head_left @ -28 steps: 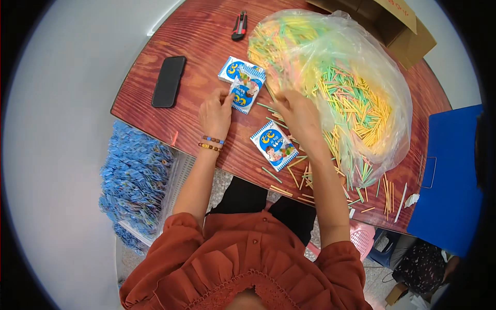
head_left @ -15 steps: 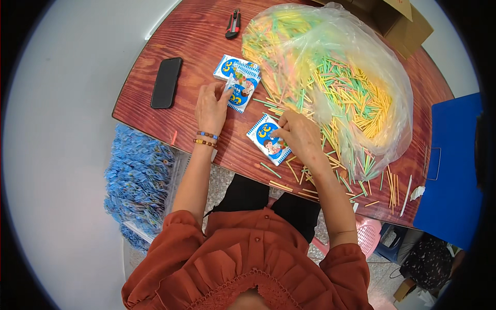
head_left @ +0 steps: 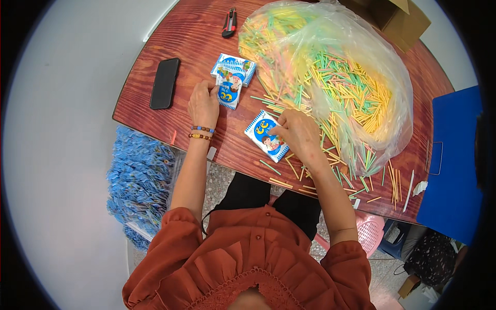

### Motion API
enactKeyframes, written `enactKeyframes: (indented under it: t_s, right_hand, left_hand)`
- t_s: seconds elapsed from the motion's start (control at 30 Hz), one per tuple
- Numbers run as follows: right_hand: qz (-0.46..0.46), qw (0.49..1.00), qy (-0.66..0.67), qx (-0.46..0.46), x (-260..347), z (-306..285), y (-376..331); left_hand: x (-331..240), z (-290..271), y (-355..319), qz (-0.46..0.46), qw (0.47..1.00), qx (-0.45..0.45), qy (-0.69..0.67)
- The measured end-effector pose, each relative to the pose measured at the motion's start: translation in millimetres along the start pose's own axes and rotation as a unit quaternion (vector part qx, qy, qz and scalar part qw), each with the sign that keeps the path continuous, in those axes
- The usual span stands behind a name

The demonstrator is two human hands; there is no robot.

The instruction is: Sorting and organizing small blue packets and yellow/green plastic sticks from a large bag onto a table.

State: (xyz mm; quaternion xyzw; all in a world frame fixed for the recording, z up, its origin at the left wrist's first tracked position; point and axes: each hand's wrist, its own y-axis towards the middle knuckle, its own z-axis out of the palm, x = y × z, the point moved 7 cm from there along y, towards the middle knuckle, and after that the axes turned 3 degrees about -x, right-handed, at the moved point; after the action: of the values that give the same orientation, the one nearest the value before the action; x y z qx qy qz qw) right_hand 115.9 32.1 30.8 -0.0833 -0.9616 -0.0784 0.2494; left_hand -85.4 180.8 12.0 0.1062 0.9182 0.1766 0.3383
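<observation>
My left hand (head_left: 204, 101) rests on the wooden table (head_left: 175, 46) with its fingers on the edge of a small blue-and-white printed packet (head_left: 228, 89), which lies on further such packets (head_left: 243, 66). My right hand (head_left: 296, 132) presses its fingertips on another blue-and-white packet (head_left: 262, 137) lying flat near the table's front edge. Just right of that hand, a big clear plastic bag (head_left: 336, 77) spills thin yellow, green and pink sticks (head_left: 356, 103) over the table.
A black phone (head_left: 165, 82) lies at the left of the table, a black-and-red cutter (head_left: 229, 22) at the back. A cardboard box (head_left: 398, 18) stands at the back right, a blue board (head_left: 454, 165) at the right. A heap of blue packets (head_left: 137, 181) lies on the floor left.
My right hand has drawn back from the stick pile onto the near packet. My left hand has shifted slightly left along the far packet's edge.
</observation>
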Motion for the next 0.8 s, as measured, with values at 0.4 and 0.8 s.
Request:
enactKeyframes:
  t_s: [0.4,0.8]
  right_hand:
    - [-0.151,0.975,0.011,-0.162,6,-21,-9]
    - [0.089,0.948,0.302,0.050,-28,2,-8]
  left_hand:
    - [-32,-19,-38,0.044,0.969,0.047,-0.239]
    - [-80,7,-64,0.044,0.963,0.159,-0.212]
